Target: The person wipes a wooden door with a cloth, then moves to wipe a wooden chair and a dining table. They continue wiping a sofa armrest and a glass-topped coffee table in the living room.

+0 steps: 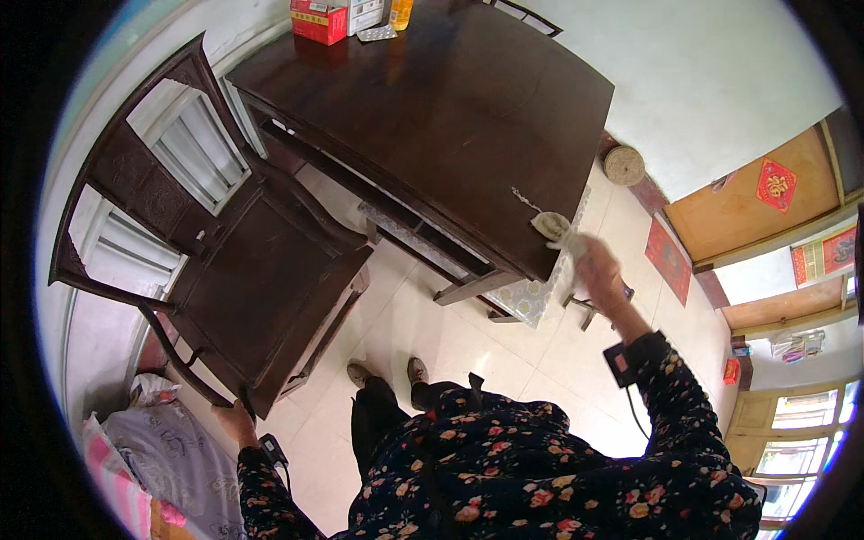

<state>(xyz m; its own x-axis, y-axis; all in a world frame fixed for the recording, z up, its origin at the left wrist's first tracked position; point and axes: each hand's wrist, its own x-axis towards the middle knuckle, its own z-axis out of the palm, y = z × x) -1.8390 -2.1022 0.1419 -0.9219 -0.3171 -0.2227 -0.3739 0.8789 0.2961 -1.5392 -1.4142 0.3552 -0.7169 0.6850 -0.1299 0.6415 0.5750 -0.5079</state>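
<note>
Left hand (236, 423): you grip the chair (261, 265) at its corner
Right hand (598, 272): you clutch the cloth (550, 225) on the surface (432, 112)

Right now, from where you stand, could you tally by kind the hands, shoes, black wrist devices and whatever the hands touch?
Left hand and right hand: 2 hands
Left shoe and right shoe: 2 shoes
Left wrist device and right wrist device: 2 devices
Dark chair: 1
Pale cloth: 1
Total: 8
</note>
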